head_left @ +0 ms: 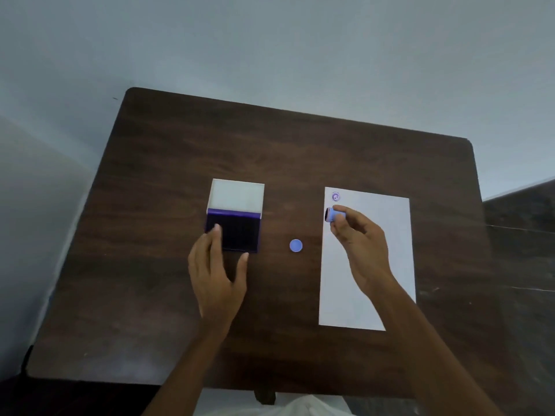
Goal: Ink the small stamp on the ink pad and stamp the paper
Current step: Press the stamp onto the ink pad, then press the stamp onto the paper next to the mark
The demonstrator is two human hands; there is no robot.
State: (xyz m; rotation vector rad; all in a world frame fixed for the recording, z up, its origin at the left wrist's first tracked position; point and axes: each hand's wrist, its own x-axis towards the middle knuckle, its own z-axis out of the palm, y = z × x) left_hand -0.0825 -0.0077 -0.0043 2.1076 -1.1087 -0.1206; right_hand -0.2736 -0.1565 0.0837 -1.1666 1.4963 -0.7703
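R hand (pixel 357 235) pinches small blue stamp (pixel 332 214) tilted sideways; L hand (pixel 216 265) spread

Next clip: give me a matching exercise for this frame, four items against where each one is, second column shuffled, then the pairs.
Items:
1. small stamp
2. round blue cap
3. ink pad
4. purple imprint

Places:
A. open on the table, with the left hand on its near edge
B. at the far left corner of the paper
C. held in the fingers of the right hand, over the paper
D. alone on the bare wood between pad and paper

Pairs: 1-C, 2-D, 3-A, 4-B
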